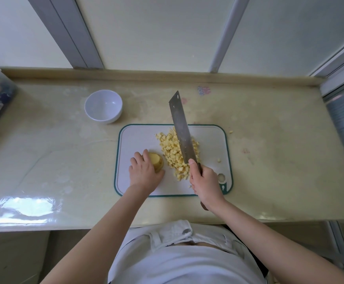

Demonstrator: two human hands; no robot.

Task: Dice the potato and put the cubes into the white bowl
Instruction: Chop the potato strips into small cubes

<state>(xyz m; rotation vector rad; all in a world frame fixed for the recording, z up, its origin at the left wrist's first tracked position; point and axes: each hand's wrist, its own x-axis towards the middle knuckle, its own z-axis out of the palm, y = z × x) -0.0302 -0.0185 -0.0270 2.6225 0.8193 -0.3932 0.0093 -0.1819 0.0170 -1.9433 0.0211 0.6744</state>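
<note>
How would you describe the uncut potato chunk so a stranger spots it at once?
Find the green-rimmed white cutting board on the counter. On its left half, the left hand grips a rounded potato chunk. Unlike the small cubes heaped beside it, it is one solid piece.

From my head the single wide-angle camera looks forward and steeply down, near enough that my left hand (144, 173) and right hand (205, 181) sit mid-frame, with the counter (269, 150) spreading to both sides of them, window panels (156, 33) beyond them and my waist (177, 253) behind my wrists.
</note>
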